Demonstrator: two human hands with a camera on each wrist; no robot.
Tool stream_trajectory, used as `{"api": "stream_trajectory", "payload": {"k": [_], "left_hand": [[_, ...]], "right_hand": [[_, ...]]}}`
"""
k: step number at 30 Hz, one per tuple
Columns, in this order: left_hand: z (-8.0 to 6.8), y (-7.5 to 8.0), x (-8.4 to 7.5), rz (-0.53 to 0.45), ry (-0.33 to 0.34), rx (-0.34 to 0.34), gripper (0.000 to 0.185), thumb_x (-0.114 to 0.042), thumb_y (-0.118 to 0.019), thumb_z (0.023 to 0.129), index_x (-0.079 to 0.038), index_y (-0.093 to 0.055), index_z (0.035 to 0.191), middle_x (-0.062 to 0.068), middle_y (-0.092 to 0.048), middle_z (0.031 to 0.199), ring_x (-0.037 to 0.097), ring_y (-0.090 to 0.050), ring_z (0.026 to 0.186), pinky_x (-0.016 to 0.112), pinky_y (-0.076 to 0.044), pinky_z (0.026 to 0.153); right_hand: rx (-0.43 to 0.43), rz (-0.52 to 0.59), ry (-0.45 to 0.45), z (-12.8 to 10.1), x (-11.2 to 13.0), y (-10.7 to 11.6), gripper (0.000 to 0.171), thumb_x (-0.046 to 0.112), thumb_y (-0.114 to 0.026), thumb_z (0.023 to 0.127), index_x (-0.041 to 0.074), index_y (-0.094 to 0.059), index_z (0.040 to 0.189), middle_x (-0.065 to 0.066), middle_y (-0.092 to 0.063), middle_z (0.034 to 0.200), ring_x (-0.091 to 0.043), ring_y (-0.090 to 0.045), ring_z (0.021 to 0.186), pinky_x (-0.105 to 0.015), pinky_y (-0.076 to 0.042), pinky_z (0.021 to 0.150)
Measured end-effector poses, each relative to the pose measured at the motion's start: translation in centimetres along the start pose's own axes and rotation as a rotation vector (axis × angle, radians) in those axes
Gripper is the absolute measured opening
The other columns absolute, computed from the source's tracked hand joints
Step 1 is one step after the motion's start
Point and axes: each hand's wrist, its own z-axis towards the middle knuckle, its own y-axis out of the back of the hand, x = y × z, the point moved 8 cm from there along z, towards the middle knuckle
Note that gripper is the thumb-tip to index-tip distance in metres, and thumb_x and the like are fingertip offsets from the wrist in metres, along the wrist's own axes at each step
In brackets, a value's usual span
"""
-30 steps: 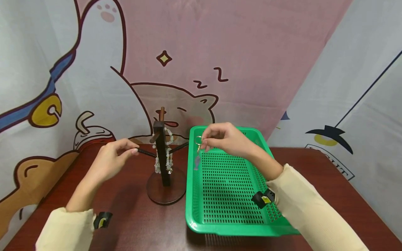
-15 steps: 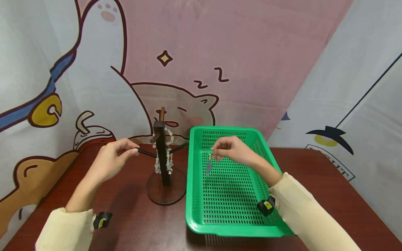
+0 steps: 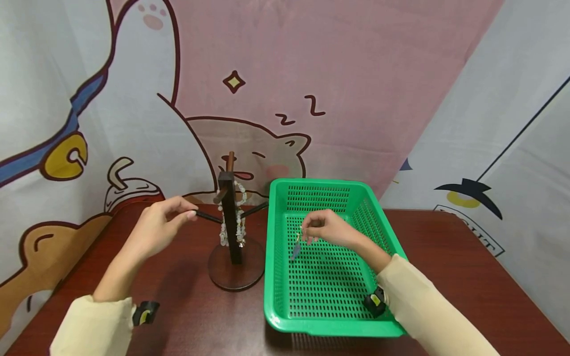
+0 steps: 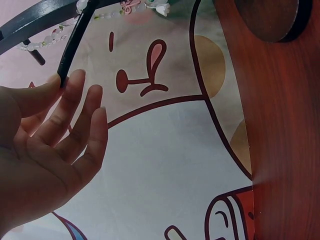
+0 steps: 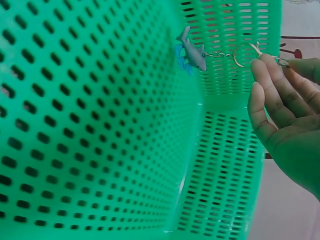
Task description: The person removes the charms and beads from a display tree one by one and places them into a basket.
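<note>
A dark wooden stand (image 3: 229, 217) with a round base (image 3: 236, 272) is on the table, and a pale bead bracelet (image 3: 239, 223) hangs from it. My left hand (image 3: 192, 213) pinches the tip of its left black peg (image 3: 206, 216) between thumb and forefinger; the left wrist view shows the same peg (image 4: 75, 45) and my left hand (image 4: 65, 82). My right hand (image 3: 305, 232) pinches the ring of a keychain with a small grey-blue shark charm (image 3: 296, 249), hanging low inside the green perforated basket (image 3: 329, 324). The right wrist view shows the shark charm (image 5: 192, 54), ring (image 5: 245, 52) and my right hand (image 5: 272, 60).
The reddish-brown table (image 3: 467, 277) runs right of the basket and in front of the stand. A cartoon-printed cloth backdrop (image 3: 285, 74) hangs close behind. The basket's floor (image 5: 75, 125) holds nothing else that I can see.
My right hand carried the keychain from over the basket's far left rim down and toward me, deeper into the basket. My left hand stayed on the peg.
</note>
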Motion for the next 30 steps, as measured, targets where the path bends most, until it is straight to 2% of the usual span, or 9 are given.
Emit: {"api": "stream_trajectory", "payload": {"k": [3,6,12,24,30], "left_hand": [[0.0,0.0,0.0,-0.002,-0.001,0.000,0.009,-0.012,-0.061,0.088,-0.007,-0.065,0.095,0.008,-0.068,0.083,0.025,-0.062,0.079,0.036,-0.041,0.064],[0.0,0.0,-0.1,-0.006,-0.004,0.000,0.010,-0.012,-0.061,0.089,-0.007,-0.065,0.095,0.008,-0.068,0.083,0.025,-0.062,0.079,0.037,-0.042,0.064],[0.0,0.0,-0.1,-0.006,-0.003,-0.002,0.009,-0.012,-0.061,0.088,-0.007,-0.065,0.095,0.007,-0.068,0.083,0.025,-0.062,0.080,0.037,-0.042,0.065],[0.0,0.0,-0.1,-0.008,-0.019,-0.013,0.008,-0.011,-0.061,0.088,-0.007,-0.065,0.094,0.006,-0.068,0.081,0.024,-0.061,0.078,0.036,-0.041,0.064],[0.0,0.0,-0.1,-0.013,-0.020,-0.011,0.008,-0.011,-0.061,0.088,-0.007,-0.065,0.094,0.005,-0.068,0.081,0.024,-0.061,0.078,0.036,-0.041,0.064]], "right_hand": [[0.012,0.016,-0.013,0.0,-0.7,-0.4,0.010,0.003,-0.054,0.090,-0.003,-0.062,0.089,-0.025,-0.063,0.083,-0.039,-0.059,0.070,-0.043,-0.048,0.063],[0.020,0.022,-0.024,0.0,-1.1,-0.7,0.009,0.002,-0.054,0.090,-0.002,-0.062,0.089,-0.026,-0.062,0.084,-0.042,-0.058,0.072,-0.044,-0.048,0.063],[0.035,0.027,-0.060,-0.1,-1.5,-1.1,0.013,0.002,-0.052,0.090,-0.005,-0.061,0.098,-0.027,-0.062,0.087,-0.047,-0.057,0.078,-0.050,-0.046,0.067],[0.034,0.036,-0.084,-0.1,-1.4,-1.1,0.016,0.002,-0.052,0.090,-0.003,-0.059,0.103,-0.027,-0.062,0.091,-0.045,-0.057,0.080,-0.050,-0.046,0.068],[0.026,0.019,-0.068,-0.1,-1.0,-0.8,0.015,0.005,-0.055,0.090,-0.003,-0.060,0.101,-0.016,-0.065,0.087,-0.039,-0.059,0.077,-0.047,-0.047,0.067]]}}
